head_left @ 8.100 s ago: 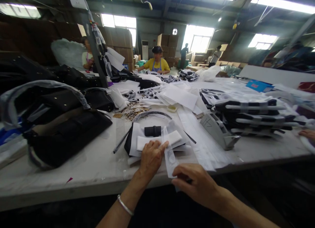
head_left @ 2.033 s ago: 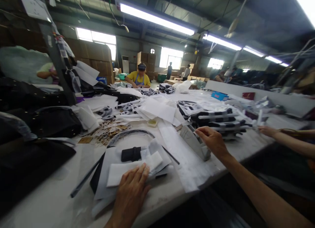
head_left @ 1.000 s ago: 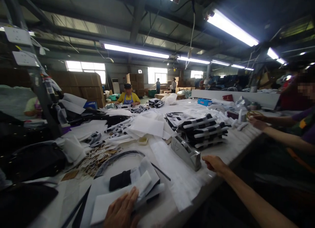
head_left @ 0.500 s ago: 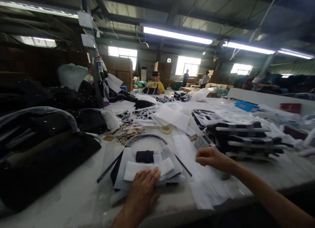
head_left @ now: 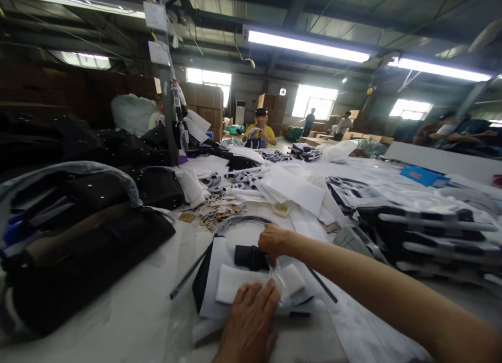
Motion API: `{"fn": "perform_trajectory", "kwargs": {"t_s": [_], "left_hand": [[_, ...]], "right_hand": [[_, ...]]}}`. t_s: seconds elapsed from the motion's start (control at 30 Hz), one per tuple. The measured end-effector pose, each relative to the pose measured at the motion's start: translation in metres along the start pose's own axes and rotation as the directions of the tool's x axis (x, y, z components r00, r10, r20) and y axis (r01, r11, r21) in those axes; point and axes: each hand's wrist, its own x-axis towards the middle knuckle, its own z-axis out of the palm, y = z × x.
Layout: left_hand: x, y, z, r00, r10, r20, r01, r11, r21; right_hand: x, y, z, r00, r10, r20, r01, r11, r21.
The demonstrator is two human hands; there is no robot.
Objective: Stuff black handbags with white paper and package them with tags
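A black bag (head_left: 201, 284) lies flat on the table, with a grey-white sheet (head_left: 225, 256) over it and its plastic-wrapped handle (head_left: 239, 220) arching at the far side. My left hand (head_left: 251, 318) lies with outstretched fingers on a folded white foam piece (head_left: 227, 284) on top. Just beyond, my right hand (head_left: 276, 241) is closed beside a small black folded piece (head_left: 251, 257). A clear plastic strip (head_left: 276, 276) runs between the two hands; what the right fingers pinch is hidden. Black straps stick out on both sides.
A large black bag (head_left: 90, 263) stands at left. Stacked wrapped bags (head_left: 435, 237) are at right, beside a grey box-like object (head_left: 355, 240). Beyond lie loose strings (head_left: 217, 208), white sheets (head_left: 298, 188) and a blue box (head_left: 423, 176). A person in yellow (head_left: 261, 133) sits across the table.
My right hand has moved left from beside the stack to the black folded piece on the bag. My left hand stays on the white foam. The view has swung left.
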Motion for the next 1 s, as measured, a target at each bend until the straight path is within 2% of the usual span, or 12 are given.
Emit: {"fn": "perform_trajectory", "kwargs": {"t_s": [0.1, 0.17, 0.27, 0.37, 0.4, 0.43, 0.5, 0.53, 0.57, 0.63, 0.8, 1.0], "left_hand": [[0.001, 0.000, -0.001, 0.999, 0.003, 0.033, -0.002, 1.000, -0.030], [0.001, 0.000, -0.002, 0.998, 0.003, 0.055, -0.001, 0.999, -0.040], [0.001, 0.000, -0.001, 0.999, 0.003, 0.048, 0.000, 0.999, -0.051], [0.000, 0.001, 0.003, 1.000, 0.006, 0.013, -0.006, 0.998, -0.069], [0.000, 0.001, 0.004, 1.000, 0.003, 0.004, -0.003, 0.997, -0.075], [0.000, 0.002, 0.004, 1.000, -0.004, -0.005, 0.004, 0.997, -0.079], [0.001, 0.005, 0.003, 1.000, -0.024, -0.019, 0.023, 0.996, -0.081], [0.001, 0.006, 0.001, 0.999, -0.036, -0.026, 0.033, 0.996, -0.081], [0.001, 0.007, -0.001, 0.999, -0.044, -0.030, 0.041, 0.996, -0.080], [0.001, 0.010, -0.005, 0.998, -0.049, -0.030, 0.046, 0.996, -0.076], [-0.001, 0.015, -0.012, 0.998, -0.052, -0.041, 0.049, 0.997, -0.066], [0.000, 0.017, -0.016, 0.998, -0.055, -0.033, 0.053, 0.997, -0.055]], "right_hand": [[0.022, 0.010, 0.002, 0.999, -0.023, -0.022, 0.024, 0.999, 0.036], [0.022, 0.022, 0.005, 0.997, 0.052, -0.055, -0.037, 0.967, 0.252], [-0.003, 0.044, 0.013, 0.964, 0.243, -0.108, -0.134, 0.794, 0.593], [-0.043, 0.055, 0.024, 0.936, 0.322, -0.138, -0.135, 0.695, 0.706], [-0.056, 0.053, 0.028, 0.935, 0.324, -0.145, -0.094, 0.620, 0.779], [-0.068, 0.049, 0.032, 0.935, 0.319, -0.152, -0.025, 0.489, 0.872], [-0.088, 0.033, 0.041, 0.946, 0.292, -0.143, 0.124, 0.081, 0.989], [-0.095, 0.023, 0.046, 0.956, 0.267, -0.119, 0.159, -0.132, 0.978], [-0.100, 0.013, 0.049, 0.969, 0.231, -0.086, 0.154, -0.296, 0.943], [-0.106, -0.003, 0.055, 0.991, 0.133, -0.020, 0.079, -0.454, 0.888], [-0.101, -0.014, 0.065, 0.997, -0.058, 0.042, -0.068, -0.580, 0.812], [-0.083, -0.005, 0.076, 0.976, -0.085, 0.202, -0.210, -0.618, 0.757]]}}
